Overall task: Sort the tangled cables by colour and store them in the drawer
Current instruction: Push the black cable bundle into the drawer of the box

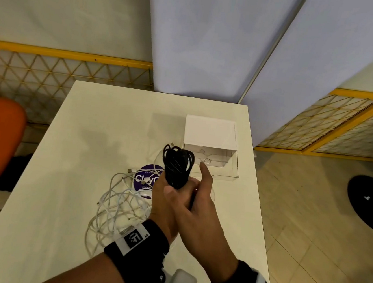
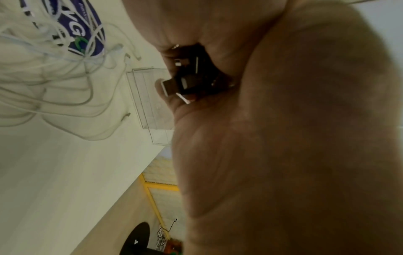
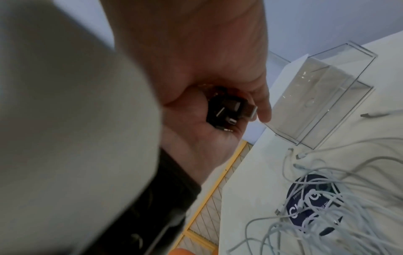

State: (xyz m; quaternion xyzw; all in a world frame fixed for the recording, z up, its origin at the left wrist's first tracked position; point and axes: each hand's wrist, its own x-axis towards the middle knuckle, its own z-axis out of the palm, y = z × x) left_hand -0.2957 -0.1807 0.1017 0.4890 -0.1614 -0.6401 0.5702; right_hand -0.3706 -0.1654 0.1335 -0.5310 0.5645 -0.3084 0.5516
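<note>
Both hands, the left hand (image 1: 163, 199) and right hand (image 1: 197, 202), are gripping the bundled black cables (image 1: 176, 165) above the counter (image 1: 62, 174), near the open clear drawer (image 1: 228, 169).

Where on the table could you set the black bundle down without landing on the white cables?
Bare table lies along the far edge, left of the white drawer box, and along the near right edge. It is crowded near the middle: white cables sprawl over the purple disc.
</note>
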